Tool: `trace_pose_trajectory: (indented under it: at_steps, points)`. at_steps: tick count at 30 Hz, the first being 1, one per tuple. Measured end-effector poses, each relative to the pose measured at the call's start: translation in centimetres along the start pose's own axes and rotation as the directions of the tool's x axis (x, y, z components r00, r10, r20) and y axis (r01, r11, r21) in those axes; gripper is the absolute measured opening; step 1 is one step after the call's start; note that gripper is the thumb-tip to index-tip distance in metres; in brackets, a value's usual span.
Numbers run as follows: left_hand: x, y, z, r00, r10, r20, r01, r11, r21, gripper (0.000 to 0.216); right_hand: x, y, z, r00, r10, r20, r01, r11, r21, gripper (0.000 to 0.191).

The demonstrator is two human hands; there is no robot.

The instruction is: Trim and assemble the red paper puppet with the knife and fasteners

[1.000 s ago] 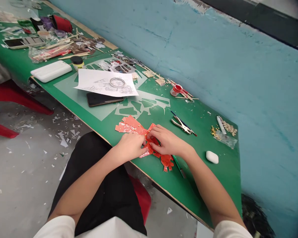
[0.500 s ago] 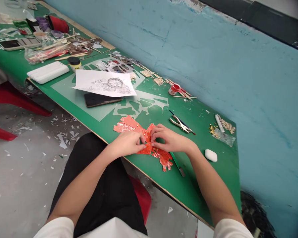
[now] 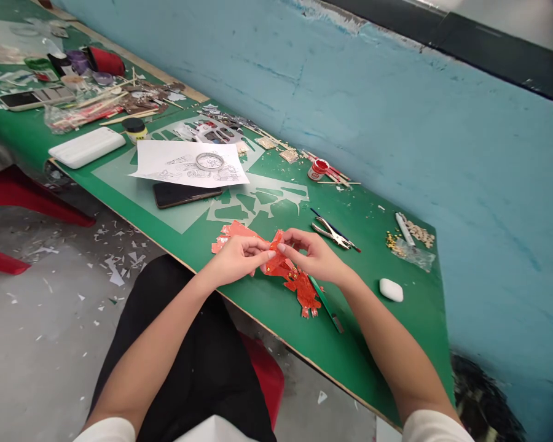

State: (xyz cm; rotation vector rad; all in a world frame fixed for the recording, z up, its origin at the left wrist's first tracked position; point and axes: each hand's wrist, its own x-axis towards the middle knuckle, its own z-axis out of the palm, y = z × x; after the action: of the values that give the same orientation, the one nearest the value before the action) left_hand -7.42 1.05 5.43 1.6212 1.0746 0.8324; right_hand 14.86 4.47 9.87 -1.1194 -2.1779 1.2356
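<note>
An orange-red jointed cut-out figure (image 3: 305,293) with small gold studs lies near the table's front edge, partly raised between my hands. My left hand (image 3: 236,261) pinches one of its pieces between thumb and fingers and covers the middle of the figure. From the other side, my right hand (image 3: 314,255) has thumb and fingertips closed on the same raised piece. A green cutter knife (image 3: 327,307) lies just beside the figure, under my right wrist. Beyond that hand rest silver pliers (image 3: 332,233) and a thin paintbrush (image 3: 319,216).
A paper with drawings (image 3: 170,162) carries a tape ring (image 3: 209,161) and overlaps a dark phone (image 3: 184,195). A red paint pot (image 3: 317,169) stands near the wall (image 3: 373,123). A white case (image 3: 391,290) lies at right; a white box-like object (image 3: 87,147) at left.
The figure's middle has been lifted and turned, showing more plain red on the lower pieces. My left fingers have shifted up to grip the raised piece together with the right. The view has tilted slightly.
</note>
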Motion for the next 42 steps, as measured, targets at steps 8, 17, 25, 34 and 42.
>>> trace_pose_trajectory:
  at_steps: [8, 17, 25, 34, 42]
  points:
    - [-0.4, -0.5, -0.2, 0.892, 0.395, -0.218, -0.304, 0.883, 0.357, 0.019, 0.1, 0.7, 0.3, 0.997, 0.056, -0.046, -0.055, 0.998, 0.042, 0.034]
    - [0.1, -1.4, 0.1, 0.779, 0.589, -0.217, -0.381, 0.718, 0.582, 0.016, 0.1, 1.0, 0.5, 0.996, 0.066, -0.064, -0.065, 0.998, 0.019, 0.032]
    - [0.0, -0.8, 0.1, 0.783, 0.595, -0.182, -0.341, 0.655, 0.674, 0.019, 0.0, 0.8, 0.8, 0.998, 0.006, -0.065, -0.01, 0.998, -0.066, 0.027]
    - [0.0, -1.1, -0.1, 0.774, 0.629, -0.072, -0.367, 0.538, 0.758, 0.019, 0.0, 0.6, 0.8, 0.998, -0.022, -0.065, 0.015, 0.994, -0.111, 0.022]
    - [0.0, -1.4, 0.2, 0.779, 0.626, -0.03, -0.354, 0.479, 0.803, 0.024, -0.1, 0.6, 0.8, 0.997, -0.037, -0.072, 0.027, 0.99, -0.14, 0.022]
